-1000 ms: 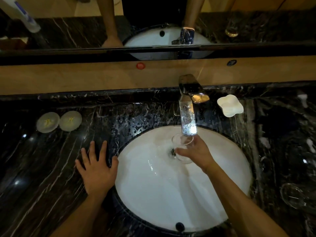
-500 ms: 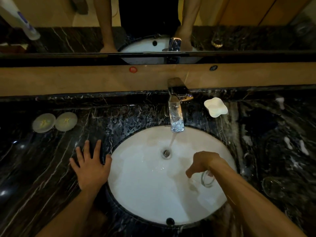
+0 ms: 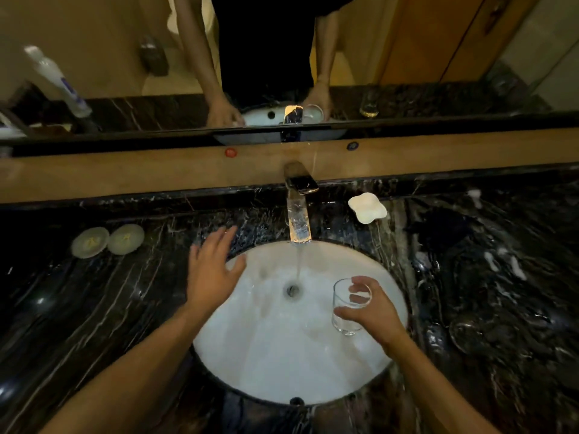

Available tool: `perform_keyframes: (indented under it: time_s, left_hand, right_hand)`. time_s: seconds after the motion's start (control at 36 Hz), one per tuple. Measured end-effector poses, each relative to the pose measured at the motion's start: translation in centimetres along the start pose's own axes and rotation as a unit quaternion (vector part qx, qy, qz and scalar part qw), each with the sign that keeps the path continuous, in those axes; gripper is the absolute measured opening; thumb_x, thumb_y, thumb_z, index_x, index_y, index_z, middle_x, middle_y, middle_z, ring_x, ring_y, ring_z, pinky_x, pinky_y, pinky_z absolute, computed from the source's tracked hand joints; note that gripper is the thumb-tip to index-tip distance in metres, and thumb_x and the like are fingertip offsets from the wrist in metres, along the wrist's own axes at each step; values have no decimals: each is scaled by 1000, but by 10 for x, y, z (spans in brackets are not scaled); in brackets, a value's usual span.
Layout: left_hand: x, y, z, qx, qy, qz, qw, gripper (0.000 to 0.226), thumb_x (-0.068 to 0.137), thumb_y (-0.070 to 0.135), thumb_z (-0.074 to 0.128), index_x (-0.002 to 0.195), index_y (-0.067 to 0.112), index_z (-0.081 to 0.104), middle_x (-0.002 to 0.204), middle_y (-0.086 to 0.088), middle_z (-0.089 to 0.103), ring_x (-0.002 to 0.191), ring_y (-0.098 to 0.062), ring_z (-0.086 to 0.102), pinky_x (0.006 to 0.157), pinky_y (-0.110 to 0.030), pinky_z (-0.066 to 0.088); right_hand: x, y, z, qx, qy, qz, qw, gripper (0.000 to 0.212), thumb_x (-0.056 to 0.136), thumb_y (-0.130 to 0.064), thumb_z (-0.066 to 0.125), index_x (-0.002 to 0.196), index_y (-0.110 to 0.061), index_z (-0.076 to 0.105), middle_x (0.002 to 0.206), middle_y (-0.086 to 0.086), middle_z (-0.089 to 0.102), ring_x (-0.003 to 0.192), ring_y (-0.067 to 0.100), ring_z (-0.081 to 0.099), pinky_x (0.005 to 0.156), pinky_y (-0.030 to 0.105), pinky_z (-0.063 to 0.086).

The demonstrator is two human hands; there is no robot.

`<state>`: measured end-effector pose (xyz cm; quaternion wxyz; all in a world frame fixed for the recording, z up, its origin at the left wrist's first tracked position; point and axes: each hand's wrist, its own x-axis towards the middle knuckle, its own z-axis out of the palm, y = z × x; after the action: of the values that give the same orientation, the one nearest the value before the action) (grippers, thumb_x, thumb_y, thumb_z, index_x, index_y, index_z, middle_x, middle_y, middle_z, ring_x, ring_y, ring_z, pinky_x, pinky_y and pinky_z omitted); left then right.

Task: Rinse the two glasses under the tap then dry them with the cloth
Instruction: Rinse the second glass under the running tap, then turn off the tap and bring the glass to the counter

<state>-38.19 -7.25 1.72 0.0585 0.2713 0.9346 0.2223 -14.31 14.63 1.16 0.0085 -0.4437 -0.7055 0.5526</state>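
Right hand (image 3: 374, 311) fingers (image 3: 360, 281) curled round the glass (image 3: 349, 308), thumb (image 3: 344, 314) across the near wall about mid-height, other fingertips hooked over the far rim. Glass upright, mouth up, held over the right part of the basin (image 3: 272, 371), off to the right of the stream (image 3: 299, 261), not under it. Looks empty or close to it; hard to tell through clear glass. Left hand (image 3: 213, 270) flat, fingers straight and spread, holding nothing, over the basin's left rim and the wet black marble counter (image 3: 94, 308), pointing toward the tap (image 3: 297, 214); contact with the surface not clear. Tap running, water falling into the drain (image 3: 293, 290). Second glass (image 3: 466, 335) faint on the counter right of the basin, well apart from the hands. No cloth visible. White dish (image 3: 367, 207) right of the tap, two round pale discs (image 3: 108, 241) far left. Handling: thin, rigid, light, wet, so slippery and easy to chip against ceramic or marble. Best hold probably round the lower half of the wall with thumb opposed, not by the rim alone. Likely stage: first glass rinsed or mid-rinse, second not started, drying not yet begun. Main risk judged as slip on wet glass when passing between hands.
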Motion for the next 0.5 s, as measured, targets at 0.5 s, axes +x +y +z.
perform_keyframes:
  time_s: [0.5]
  left_hand:
    - [59,129,-24,62,-37,218,973,75,92,37,53,158,27,19,167,7,15,154,-16,14,125,-45,16]
  right_hand:
    - [-48,32,-24,47,41,-85,994,82,60,-8,93,123,-38,49,122,-23,58,113,11,58,95,28,46]
